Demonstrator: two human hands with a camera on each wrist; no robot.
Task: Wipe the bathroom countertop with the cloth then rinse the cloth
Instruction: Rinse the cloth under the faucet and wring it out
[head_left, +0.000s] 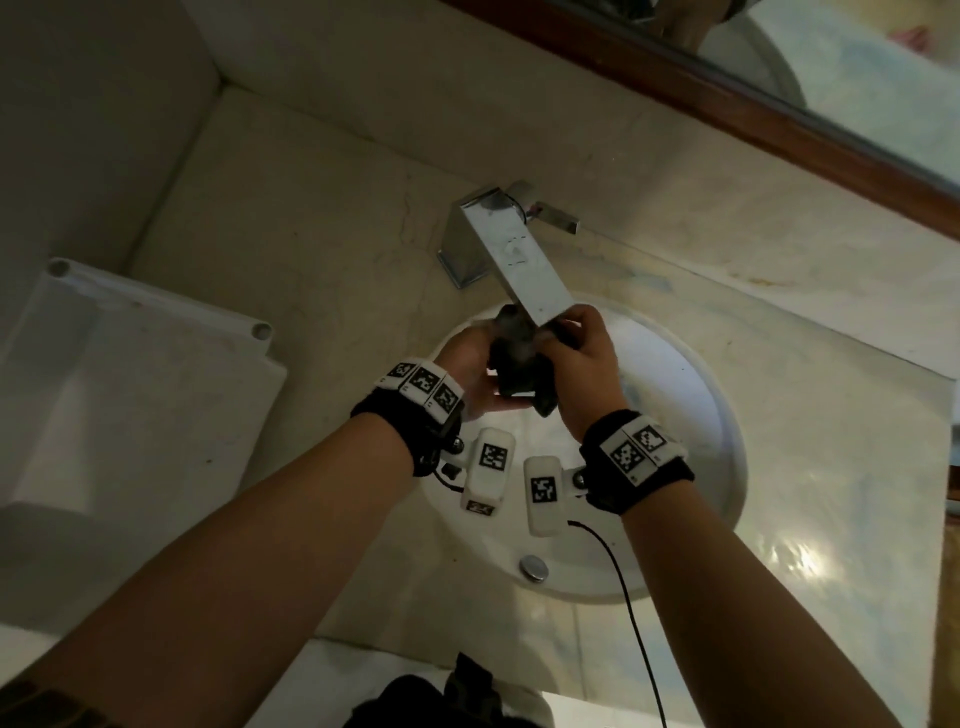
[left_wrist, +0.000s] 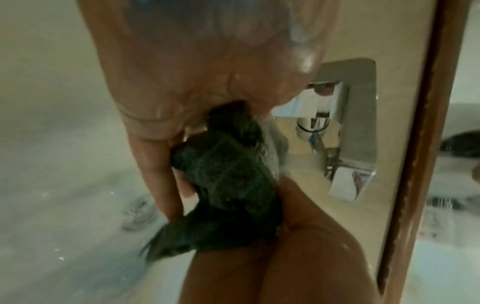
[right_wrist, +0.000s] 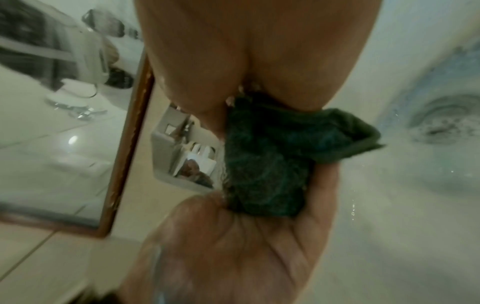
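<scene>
Both hands hold a bunched dark green cloth (head_left: 519, 371) under the tip of the square chrome faucet (head_left: 519, 260), over the round white sink (head_left: 719, 467). My left hand (head_left: 467, 358) cups the cloth from the left, with fingers and thumb round it. My right hand (head_left: 587, 353) grips it from the right. In the left wrist view, water (left_wrist: 272, 148) runs over the wet cloth (left_wrist: 233, 185), and both hands look wet. The right wrist view shows the cloth (right_wrist: 272, 160) squeezed between the two hands, a corner sticking out to the right.
The beige marble countertop (head_left: 311, 234) surrounds the sink. A white plastic piece (head_left: 130, 374) sits at the left. A wood-framed mirror (head_left: 727, 98) runs along the back right. The drain plug (head_left: 533, 567) lies in the basin below my wrists. The faucet lever (head_left: 558, 218) points right.
</scene>
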